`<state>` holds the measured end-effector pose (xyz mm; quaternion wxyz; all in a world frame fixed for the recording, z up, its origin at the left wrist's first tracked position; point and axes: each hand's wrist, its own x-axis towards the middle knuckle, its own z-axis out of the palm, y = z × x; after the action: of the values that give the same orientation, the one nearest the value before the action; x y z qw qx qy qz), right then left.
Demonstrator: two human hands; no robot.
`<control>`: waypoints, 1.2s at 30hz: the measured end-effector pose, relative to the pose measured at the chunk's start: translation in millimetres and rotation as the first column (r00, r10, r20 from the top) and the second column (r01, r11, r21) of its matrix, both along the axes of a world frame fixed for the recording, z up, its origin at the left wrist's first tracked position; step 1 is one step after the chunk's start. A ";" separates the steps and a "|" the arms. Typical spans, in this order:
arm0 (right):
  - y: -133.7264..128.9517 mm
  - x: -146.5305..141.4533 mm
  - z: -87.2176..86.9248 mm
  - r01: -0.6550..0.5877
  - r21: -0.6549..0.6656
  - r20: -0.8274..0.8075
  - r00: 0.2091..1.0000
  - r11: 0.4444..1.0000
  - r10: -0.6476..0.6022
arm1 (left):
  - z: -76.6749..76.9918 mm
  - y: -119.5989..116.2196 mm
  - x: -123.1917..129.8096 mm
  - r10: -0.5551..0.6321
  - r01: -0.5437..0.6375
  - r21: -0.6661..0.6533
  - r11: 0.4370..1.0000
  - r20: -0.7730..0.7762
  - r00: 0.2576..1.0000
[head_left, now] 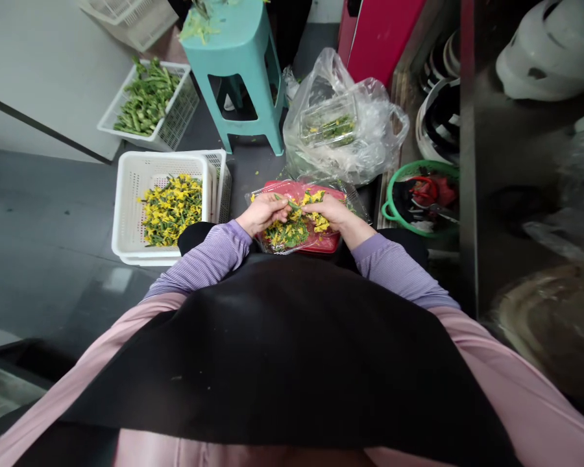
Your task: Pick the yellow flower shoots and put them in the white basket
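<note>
My left hand (267, 213) is closed in a pinch on a thin green stem (292, 205). Facing it, my right hand (331, 211) has its fingers curled round a few yellow-flowered stems (318, 222), with the thumb and fingertip close to the left hand's stem. Both hands are over a clear plastic clamshell box (278, 247), partly filled with yellow flowers and green sprigs (287, 233). Beneath the box lies something red and flat (324, 244), largely covered by the box and hands.
At left stands a white basket (126, 207) of yellow flowers, with a white crate (108, 120) of green stalks behind it. A turquoise stool (246, 61) stands ahead. A clear plastic bag (370, 123) holds a packed box (328, 123). A green basin (392, 214) sits at right.
</note>
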<state>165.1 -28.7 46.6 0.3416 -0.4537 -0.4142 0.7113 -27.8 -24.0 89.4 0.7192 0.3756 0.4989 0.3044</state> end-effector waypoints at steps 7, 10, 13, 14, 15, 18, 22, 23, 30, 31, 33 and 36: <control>1.4 0.4 6.8 0.026 -0.108 -0.057 0.998 0.994 -0.032 | -0.9 -1.2 -3.3 0.007 0.008 0.070 0.997 -0.217 0.976; 3.0 1.3 8.0 0.039 -0.157 -0.088 0.995 0.987 -0.053 | -4.6 -6.7 -6.3 -0.089 0.093 0.002 0.996 -0.275 0.957; 3.2 1.2 6.6 0.007 -0.176 -0.106 0.994 0.984 -0.026 | -4.2 -16.6 -1.3 -0.163 0.179 0.033 0.983 -0.279 0.946; 2.8 1.0 6.6 -0.001 -0.178 -0.110 0.994 0.984 -0.019 | -3.3 -19.1 1.4 -0.151 0.183 0.082 0.980 -0.301 0.942; 2.3 0.6 7.0 -0.003 -0.180 -0.112 0.993 0.984 -0.018 | -2.2 -20.8 3.9 -0.138 0.190 0.129 0.973 -0.332 0.933; 0.5 -0.4 10.5 0.022 -0.191 -0.122 0.991 0.981 -0.046 | 1.1 -21.9 7.7 -0.153 0.246 0.184 0.952 -0.411 0.899; 1.0 -0.2 12.8 0.071 -0.206 -0.140 0.985 0.976 -0.101 | 1.0 -18.7 4.8 -0.212 0.301 0.181 0.936 -0.390 0.896; 1.3 0.0 12.4 0.075 -0.211 -0.139 0.985 0.975 -0.106 | -0.1 -17.9 4.2 -0.213 0.307 0.193 0.932 -0.392 0.895; -11.3 -3.4 17.3 0.076 -0.309 -0.036 0.995 0.948 -0.091 | -6.1 -27.4 6.2 -0.187 0.561 0.367 0.742 -0.690 0.699; -12.9 -3.8 16.9 0.078 -0.316 -0.011 0.996 0.946 -0.086 | -7.3 -28.5 6.7 -0.141 0.610 0.388 0.691 -0.755 0.640; -14.5 -4.6 13.5 0.066 -0.328 0.047 0.997 0.942 -0.053 | -10.6 -29.8 7.8 -0.139 0.719 0.358 0.596 -0.836 0.532; -17.2 -5.7 5.4 0.018 -0.283 0.099 0.995 0.959 0.011 | -15.3 -34.0 10.6 -0.217 0.813 0.338 0.475 -0.850 0.480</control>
<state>159.4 -45.9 52.0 0.2533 -0.5335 -0.3238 0.7392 -17.2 -57.9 74.1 0.3169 0.8514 0.4158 0.0417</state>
